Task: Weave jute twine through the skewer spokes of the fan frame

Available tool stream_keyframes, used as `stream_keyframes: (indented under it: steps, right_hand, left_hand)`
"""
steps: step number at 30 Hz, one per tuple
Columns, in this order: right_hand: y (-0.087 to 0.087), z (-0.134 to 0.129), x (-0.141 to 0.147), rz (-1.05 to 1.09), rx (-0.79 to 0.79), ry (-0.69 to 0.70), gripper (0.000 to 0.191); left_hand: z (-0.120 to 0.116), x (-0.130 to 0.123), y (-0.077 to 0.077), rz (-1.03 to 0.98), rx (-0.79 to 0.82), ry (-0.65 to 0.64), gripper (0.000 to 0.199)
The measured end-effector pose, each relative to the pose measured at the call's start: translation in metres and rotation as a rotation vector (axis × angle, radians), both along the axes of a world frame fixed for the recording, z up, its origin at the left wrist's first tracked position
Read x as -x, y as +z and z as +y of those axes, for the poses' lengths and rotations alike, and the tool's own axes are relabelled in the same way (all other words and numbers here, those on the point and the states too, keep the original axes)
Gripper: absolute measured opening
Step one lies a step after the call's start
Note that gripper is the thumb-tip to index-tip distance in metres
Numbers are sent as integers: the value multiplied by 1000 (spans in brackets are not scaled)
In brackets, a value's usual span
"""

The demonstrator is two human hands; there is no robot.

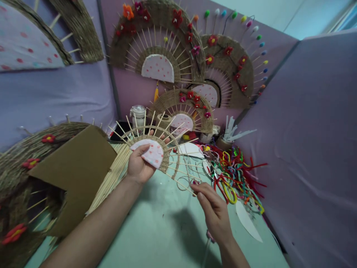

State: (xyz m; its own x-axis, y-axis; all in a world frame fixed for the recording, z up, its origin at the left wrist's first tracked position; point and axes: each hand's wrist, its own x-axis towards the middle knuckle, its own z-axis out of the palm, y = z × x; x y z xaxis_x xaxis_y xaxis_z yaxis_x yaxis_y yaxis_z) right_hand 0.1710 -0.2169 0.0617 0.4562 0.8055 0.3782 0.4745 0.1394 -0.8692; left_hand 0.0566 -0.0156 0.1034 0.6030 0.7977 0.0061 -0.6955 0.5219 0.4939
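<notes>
A small half-round fan frame (pixel 166 158) of thin sticks and woven twine, with a white red-dotted cloth centre, is held up over the table. My left hand (pixel 141 163) grips it at the cloth, thumb in front and fingers behind the sticks. An outer ring of twine (pixel 178 149) runs across the sticks, apart from the woven inner band. At the lower right stick's tip, my right hand (pixel 213 208) has its fingers pinched together on the twine. Loose loops of twine (pixel 187 163) hang between the right-hand sticks.
Scissors (pixel 220 186) lie beside tangled coloured pipe cleaners (pixel 242 167) at the right. Cardboard (pixel 80 175) and a stick bundle (pixel 113 173) are at the left. Finished fans (pixel 161 35) stand behind, near a jar (pixel 138 113) and a twine spool (pixel 163 121).
</notes>
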Motion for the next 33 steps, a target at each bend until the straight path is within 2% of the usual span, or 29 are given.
stream_keyframes:
  steps: [7,11,15,19,23,29,33]
  right_hand:
    - [-18,23,26,69,-23,-35,25]
    - [-17,29,36,105,32,1,26]
    - [-11,32,25,-77,47,-73,11]
    - [-10,35,7,-246,-3,-159,10]
    - [-22,33,2,-251,11,-239,11]
    - [-35,23,12,-52,31,-385,18]
    - [-32,22,18,195,112,-375,26]
  left_hand:
    - [-9,-3,-2,-40,45,66,49]
    - [-12,-4,1,-26,-15,155,50]
    - [-13,-3,7,70,-97,246,54]
    - [-14,0,8,254,-118,99,59]
    - [-12,0,6,326,-96,-12,59]
    - [-2,2,7,329,37,10,56]
    - [5,5,8,330,119,-27,49]
